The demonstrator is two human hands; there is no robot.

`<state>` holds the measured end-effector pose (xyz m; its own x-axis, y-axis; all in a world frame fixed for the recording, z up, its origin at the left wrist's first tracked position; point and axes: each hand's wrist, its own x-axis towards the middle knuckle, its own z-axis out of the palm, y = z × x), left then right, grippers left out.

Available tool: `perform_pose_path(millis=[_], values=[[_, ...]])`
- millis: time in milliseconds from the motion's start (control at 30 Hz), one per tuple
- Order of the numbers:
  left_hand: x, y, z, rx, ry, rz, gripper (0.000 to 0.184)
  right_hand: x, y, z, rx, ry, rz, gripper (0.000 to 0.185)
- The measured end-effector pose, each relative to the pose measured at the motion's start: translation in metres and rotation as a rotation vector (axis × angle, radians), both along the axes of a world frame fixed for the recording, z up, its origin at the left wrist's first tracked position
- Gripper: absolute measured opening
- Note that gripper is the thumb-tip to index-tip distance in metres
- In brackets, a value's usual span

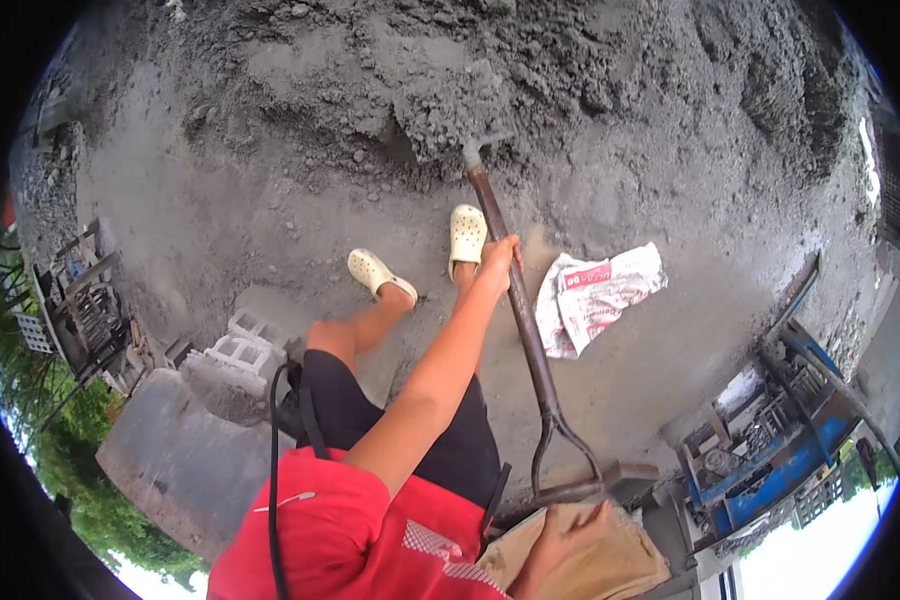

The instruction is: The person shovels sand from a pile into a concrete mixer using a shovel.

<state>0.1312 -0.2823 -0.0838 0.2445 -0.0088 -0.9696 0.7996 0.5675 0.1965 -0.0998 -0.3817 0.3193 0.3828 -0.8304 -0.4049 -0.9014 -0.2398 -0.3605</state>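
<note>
My left hand (pixel 502 258) is closed round the dark shaft of a shovel (pixel 530 335). The shovel's blade end is sunk in a heap of grey, crumbly material (pixel 440 110), and its D-shaped handle points back toward my body. Just below that handle, my right hand (pixel 567 545) has its fingers apart in front of a brown paper-like sheet or bag (pixel 620 555); whether it presses on it cannot be made out. A crumpled white and red cement bag (pixel 595 290) lies on the ground right of the shaft.
Pale clogs are on my feet, near the heap. Concrete blocks (pixel 240 355) and a grey metal sheet (pixel 185 460) are at the left. Metal racks stand at the far left, and a blue metal frame (pixel 770 480) is at the lower right.
</note>
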Motion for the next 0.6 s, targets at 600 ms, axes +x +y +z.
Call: perform_pose_path(millis=[600], values=[[-0.020, 0.061, 0.013, -0.076, -0.018, -0.033, 0.018, -0.069, 0.012, -0.156, -0.190, -0.238, -0.577, 0.010]])
